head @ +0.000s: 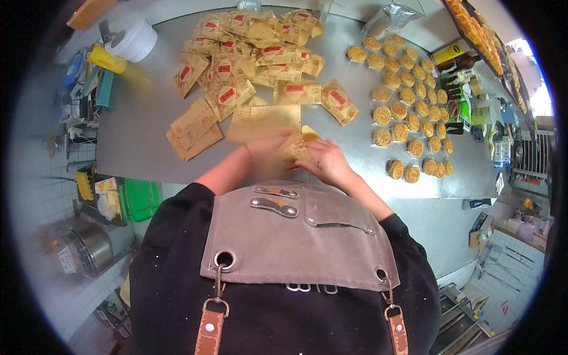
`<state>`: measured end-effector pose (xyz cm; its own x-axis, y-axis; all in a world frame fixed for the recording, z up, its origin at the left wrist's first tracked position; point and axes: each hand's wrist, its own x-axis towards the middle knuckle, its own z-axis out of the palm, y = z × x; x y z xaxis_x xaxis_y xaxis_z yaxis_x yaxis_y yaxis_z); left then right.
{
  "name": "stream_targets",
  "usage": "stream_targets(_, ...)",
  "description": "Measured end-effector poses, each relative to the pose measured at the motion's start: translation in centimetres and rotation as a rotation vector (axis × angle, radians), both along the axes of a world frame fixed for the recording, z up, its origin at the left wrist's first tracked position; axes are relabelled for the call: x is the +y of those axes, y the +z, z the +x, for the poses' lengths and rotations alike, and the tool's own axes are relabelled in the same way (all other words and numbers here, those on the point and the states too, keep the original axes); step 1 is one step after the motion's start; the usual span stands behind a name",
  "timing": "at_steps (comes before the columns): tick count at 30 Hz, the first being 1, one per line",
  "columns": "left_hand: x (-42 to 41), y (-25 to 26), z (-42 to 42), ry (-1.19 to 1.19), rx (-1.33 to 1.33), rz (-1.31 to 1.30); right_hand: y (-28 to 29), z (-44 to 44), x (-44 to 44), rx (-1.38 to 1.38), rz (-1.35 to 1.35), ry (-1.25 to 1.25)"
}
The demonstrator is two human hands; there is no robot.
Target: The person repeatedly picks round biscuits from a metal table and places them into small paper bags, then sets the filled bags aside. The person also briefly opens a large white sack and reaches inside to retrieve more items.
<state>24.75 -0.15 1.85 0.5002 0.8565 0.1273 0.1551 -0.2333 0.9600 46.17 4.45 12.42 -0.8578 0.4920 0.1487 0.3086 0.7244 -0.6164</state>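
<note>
A brown kraft-paper packet (293, 150) is held between my two hands above the near edge of the steel worktable (142, 146). My right hand (327, 159) grips its right side, thumb underneath. My left hand (271, 146) is at its left side, partly blurred by a smudge in the view; its fingers are hard to make out. Just beyond my hands lies a flat stack of kraft-paper bags (275, 117). Farther back is a heap of filled kraft packets (226, 66) with red labels. Rows of mooncakes (399, 110) in clear wrap sit to the right.
A smaller pile of flat kraft bags (195, 128) lies at left. A white bucket (135, 37) and a yellow container (106, 58) stand at the back left. A silver bag (390, 20), a yellow can (448, 52) and a tray of baked goods (479, 37) line the right rear.
</note>
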Motion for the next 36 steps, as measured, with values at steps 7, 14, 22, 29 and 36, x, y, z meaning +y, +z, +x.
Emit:
stream_targets(7, 2.9, -10.0, -4.8, 0.616, 0.571, -0.047, -11.7, 5.4, -0.4, 0.615, -0.771, -0.958)
stream_targets(14, 4.4, -11.0, -2.2, 0.531, 0.899, 0.159, -16.6, 6.1, 0.1, 0.685, -1.263, -1.173)
stream_targets(22, 5.7, -8.1, -1.8, 0.423, 0.932, -0.137, -19.3, 15.2, 4.9, 0.492, -0.716, -1.674)
stream_targets(29, 5.8, -10.2, -2.3, 0.446, 0.747, -0.239, -20.7, 16.3, 9.2, 0.485, -0.864, -1.800)
stream_targets(36, 6.1, -9.5, -1.4, 0.441, 0.854, 0.008, -22.2, 17.0, 11.8, 0.422, -0.639, -2.022)
